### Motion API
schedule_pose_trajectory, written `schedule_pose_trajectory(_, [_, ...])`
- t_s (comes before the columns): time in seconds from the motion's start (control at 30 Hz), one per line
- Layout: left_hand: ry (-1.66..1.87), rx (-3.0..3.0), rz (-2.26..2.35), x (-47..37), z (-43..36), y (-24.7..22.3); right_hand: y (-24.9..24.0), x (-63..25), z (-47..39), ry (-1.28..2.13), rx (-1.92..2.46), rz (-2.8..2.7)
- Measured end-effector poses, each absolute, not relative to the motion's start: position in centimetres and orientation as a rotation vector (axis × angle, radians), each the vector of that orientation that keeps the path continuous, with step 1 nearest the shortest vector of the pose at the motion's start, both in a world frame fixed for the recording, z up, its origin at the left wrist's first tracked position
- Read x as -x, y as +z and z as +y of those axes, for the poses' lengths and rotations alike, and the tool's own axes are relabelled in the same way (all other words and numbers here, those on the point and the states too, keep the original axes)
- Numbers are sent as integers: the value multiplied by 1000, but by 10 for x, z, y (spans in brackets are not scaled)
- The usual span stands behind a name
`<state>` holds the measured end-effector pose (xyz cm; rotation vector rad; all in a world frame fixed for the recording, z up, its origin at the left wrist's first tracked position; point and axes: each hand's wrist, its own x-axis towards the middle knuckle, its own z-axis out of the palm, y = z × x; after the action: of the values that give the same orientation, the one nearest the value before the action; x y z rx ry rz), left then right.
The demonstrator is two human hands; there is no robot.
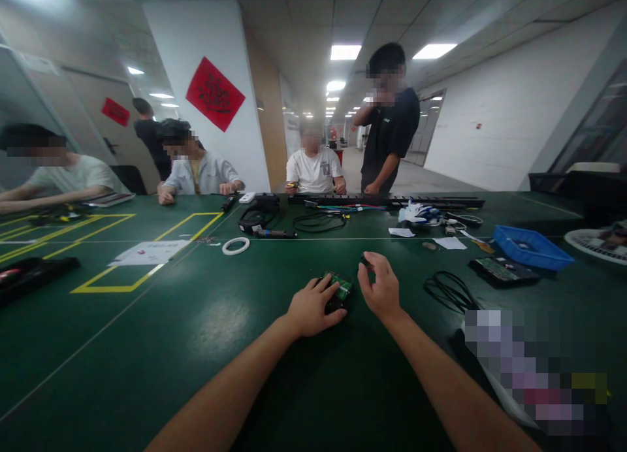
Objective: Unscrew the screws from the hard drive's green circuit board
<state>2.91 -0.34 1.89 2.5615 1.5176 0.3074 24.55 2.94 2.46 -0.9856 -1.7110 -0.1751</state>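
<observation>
A green circuit board (343, 286) in a black housing lies on the green table in front of me. My left hand (313, 307) grips it from the left, with fingers over its top and the thumb along its near edge, hiding part of it. Just right of the board, my right hand (381, 287) is raised slightly. Its thumb and forefinger pinch a small black part (364, 260), too small and blurred to name, apart from the board.
On the right are another circuit board unit (504, 271), a blue tray (531, 248) and a black cable (448, 292). A roll of white tape (236, 245), a screwdriver-like tool (274, 232), gloves (418, 212) and papers lie farther back. Several people are around the table.
</observation>
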Motion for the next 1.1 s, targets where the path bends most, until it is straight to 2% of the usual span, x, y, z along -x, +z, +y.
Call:
schedule_pose_trajectory(0.53, [290, -2522, 1493, -28, -5, 26, 115, -239, 37, -111, 1424, -2251])
schedule_pose_trajectory(0.97, [283, -2531, 1504, -28, -4, 22, 108, -224, 39, -135, 1739, -2287])
schedule_pose_trajectory(1.1, [284, -2530, 1504, -27, -5, 23, 107, -233, 42, -28, 1640, -2310])
